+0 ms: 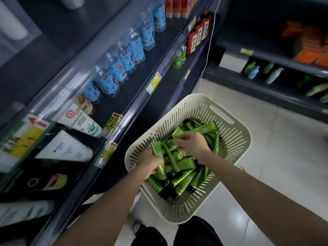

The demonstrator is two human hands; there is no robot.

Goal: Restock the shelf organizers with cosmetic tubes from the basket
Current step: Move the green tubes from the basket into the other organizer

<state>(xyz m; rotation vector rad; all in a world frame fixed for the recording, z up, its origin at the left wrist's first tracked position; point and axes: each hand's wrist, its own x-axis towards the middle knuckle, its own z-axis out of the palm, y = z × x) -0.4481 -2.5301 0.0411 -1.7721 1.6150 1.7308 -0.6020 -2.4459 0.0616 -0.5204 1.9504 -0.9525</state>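
A cream slotted basket stands on the floor beside the shelves, filled with several green cosmetic tubes with black caps. Both of my hands are inside it. My left hand grips a bunch of green tubes at the basket's left side. My right hand reaches into the middle of the pile, and its fingers pinch the flat end of a green tube.
Dark shelves run along the left with blue-labelled bottles, white tubes and yellow-green price tags. A second shelf unit with green and blue bottles stands at the right. Pale tiled floor lies between them.
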